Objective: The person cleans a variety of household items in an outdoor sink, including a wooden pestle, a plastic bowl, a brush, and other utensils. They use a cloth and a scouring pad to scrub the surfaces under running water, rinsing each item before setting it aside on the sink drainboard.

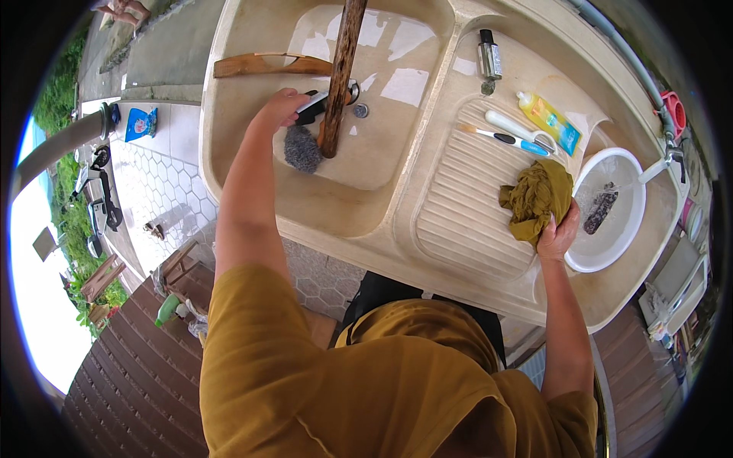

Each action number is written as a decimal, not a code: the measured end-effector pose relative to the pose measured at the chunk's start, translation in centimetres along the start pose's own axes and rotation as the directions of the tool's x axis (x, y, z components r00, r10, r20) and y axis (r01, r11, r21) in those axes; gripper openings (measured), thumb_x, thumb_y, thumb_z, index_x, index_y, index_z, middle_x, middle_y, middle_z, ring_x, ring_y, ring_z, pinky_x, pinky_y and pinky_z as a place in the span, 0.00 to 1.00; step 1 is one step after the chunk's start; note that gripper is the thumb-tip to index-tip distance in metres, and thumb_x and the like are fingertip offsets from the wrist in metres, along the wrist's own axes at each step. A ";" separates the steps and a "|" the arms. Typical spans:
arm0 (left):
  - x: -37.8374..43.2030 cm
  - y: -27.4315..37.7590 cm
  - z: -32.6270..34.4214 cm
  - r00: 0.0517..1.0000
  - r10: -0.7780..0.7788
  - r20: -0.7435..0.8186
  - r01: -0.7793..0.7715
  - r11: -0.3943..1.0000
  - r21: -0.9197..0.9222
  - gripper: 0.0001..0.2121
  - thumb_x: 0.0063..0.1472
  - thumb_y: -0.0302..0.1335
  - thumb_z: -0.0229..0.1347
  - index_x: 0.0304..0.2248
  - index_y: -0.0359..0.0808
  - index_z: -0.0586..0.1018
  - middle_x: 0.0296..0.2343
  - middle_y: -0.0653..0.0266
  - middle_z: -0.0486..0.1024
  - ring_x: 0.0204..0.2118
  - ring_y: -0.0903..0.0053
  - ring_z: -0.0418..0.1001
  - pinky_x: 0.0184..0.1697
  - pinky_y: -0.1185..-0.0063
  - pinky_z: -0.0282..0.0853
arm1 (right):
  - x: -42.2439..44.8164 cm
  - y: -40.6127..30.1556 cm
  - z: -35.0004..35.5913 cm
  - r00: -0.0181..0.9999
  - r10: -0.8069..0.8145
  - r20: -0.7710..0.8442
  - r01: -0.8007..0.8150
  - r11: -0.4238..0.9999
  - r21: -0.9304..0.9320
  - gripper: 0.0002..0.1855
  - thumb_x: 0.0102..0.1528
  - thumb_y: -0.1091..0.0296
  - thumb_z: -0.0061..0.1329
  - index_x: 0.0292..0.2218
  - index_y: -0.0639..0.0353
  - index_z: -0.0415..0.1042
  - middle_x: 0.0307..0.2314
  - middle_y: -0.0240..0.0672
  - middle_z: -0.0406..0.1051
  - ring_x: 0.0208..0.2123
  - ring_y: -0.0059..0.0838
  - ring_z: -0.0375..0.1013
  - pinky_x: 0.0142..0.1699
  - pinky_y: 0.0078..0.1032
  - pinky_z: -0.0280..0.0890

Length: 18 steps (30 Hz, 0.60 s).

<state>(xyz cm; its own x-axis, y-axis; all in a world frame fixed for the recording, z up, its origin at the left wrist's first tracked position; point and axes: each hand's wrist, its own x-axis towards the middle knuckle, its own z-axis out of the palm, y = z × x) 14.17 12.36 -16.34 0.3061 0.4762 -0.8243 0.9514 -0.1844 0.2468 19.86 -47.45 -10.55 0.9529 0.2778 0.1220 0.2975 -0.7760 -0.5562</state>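
My left hand (282, 107) reaches into the left basin (389, 177) of a beige double sink. Its fingers close on a pale, flat, narrow object (312, 102); a black part (309, 114) shows under it, and I cannot tell what the whole thing is. A grey scrubbing pad (302, 150) lies just below that hand. Beside it a dark wooden pole (347, 57) crosses the basin, partly hiding the object's far end. My right hand (558, 233) holds a crumpled olive cloth (537, 197) over the ribbed drainboard (458, 212).
Behind the left hand lies a curved wooden piece (269, 66). The drainboard side holds a small black-capped bottle (490, 57), a yellow squeeze bottle (550, 120), a white-handled tool (515, 126) and a brush (504, 138). Under the tap (676, 154), a white bowl (578, 252) contains water and a dark oblong object (601, 209).
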 end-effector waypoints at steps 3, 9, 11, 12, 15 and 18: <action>-1.3 -0.3 -0.3 0.989 0.027 -0.148 -0.037 0.997 -0.063 0.25 0.51 0.40 0.56 0.48 0.40 0.69 0.35 0.70 0.71 0.29 0.81 0.68 0.26 0.83 0.62 | 0.0 -0.2 -0.4 1.000 0.019 -0.015 -0.018 0.999 0.044 0.28 0.47 0.58 0.44 0.47 0.66 0.60 0.37 0.50 0.64 0.39 0.51 0.64 0.46 0.38 0.58; -8.3 2.5 3.4 0.396 0.603 -0.692 -0.673 0.703 0.228 0.10 0.57 0.26 0.48 0.36 0.32 0.75 0.30 0.57 0.74 0.32 0.69 0.72 0.37 0.75 0.67 | 0.0 -0.3 -0.5 0.997 0.038 -0.063 -0.040 0.999 -0.032 0.31 0.40 0.60 0.52 0.46 0.63 0.62 0.35 0.49 0.65 0.38 0.50 0.64 0.44 0.38 0.59; -13.9 8.9 7.6 0.398 0.662 -0.635 -0.724 0.652 0.225 0.09 0.56 0.24 0.48 0.36 0.33 0.75 0.29 0.58 0.74 0.33 0.68 0.71 0.37 0.75 0.67 | 0.4 -0.5 -0.8 0.998 0.039 -0.055 -0.039 0.999 -0.004 0.33 0.39 0.57 0.54 0.45 0.62 0.62 0.32 0.47 0.65 0.35 0.49 0.64 0.41 0.39 0.58; -16.2 11.6 9.6 0.316 0.789 -0.527 -0.795 0.523 0.307 0.08 0.55 0.22 0.49 0.36 0.33 0.75 0.29 0.57 0.74 0.32 0.66 0.71 0.37 0.75 0.67 | 0.6 -0.5 -0.8 0.997 0.020 -0.068 -0.021 1.000 -0.003 0.32 0.38 0.57 0.54 0.44 0.62 0.62 0.31 0.46 0.64 0.34 0.48 0.63 0.39 0.39 0.58; -19.7 19.2 17.3 0.048 0.980 -0.191 -0.935 0.111 0.335 0.07 0.53 0.20 0.51 0.34 0.33 0.75 0.28 0.56 0.73 0.31 0.63 0.71 0.36 0.74 0.67 | 0.7 -0.3 -1.3 0.997 0.030 -0.075 -0.030 1.000 0.004 0.32 0.39 0.53 0.54 0.42 0.61 0.62 0.29 0.45 0.64 0.32 0.45 0.63 0.37 0.38 0.57; -18.8 25.4 25.1 -0.122 0.980 0.157 -0.899 -0.176 0.400 0.09 0.51 0.24 0.53 0.33 0.36 0.76 0.30 0.59 0.73 0.35 0.65 0.71 0.39 0.72 0.67 | 1.0 -0.9 -1.2 0.996 0.041 -0.074 -0.040 0.999 0.017 0.33 0.39 0.49 0.53 0.42 0.61 0.62 0.28 0.43 0.64 0.31 0.44 0.63 0.37 0.37 0.57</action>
<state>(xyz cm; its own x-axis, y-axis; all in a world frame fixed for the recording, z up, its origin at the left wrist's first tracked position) 31.77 -22.82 -7.37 0.8898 -0.3736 0.2621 -0.4563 -0.7399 0.4943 20.60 -47.19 -8.93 0.9660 0.2031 0.1597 0.2583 -0.7768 -0.5743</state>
